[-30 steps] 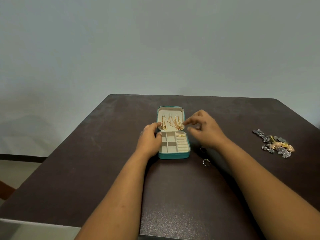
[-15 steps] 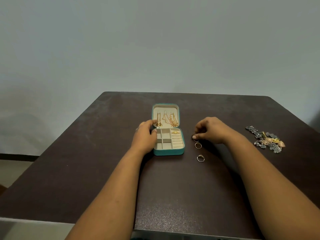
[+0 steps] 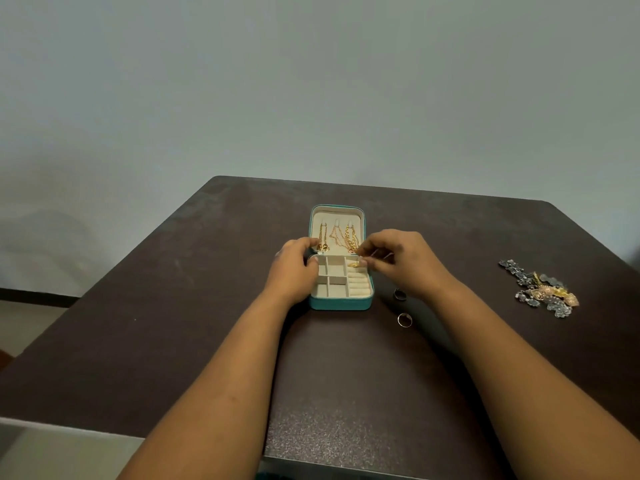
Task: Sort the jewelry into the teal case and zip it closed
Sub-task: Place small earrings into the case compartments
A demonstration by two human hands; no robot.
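Three gold chains (image 3: pixel 337 237) hung in open teal case (image 3: pixel 341 303), cream compartments

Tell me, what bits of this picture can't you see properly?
- Head view: whatever the right hand pinches over the open teal zip case is too small to make out.
- The left hand covers the case's left edge.
- The dark ring on the brown table is partly hidden by the right wrist.
- The tangled grey and gold jewellery pile is too small to tell its pieces apart.
- The bottom edge cuts off both forearms.
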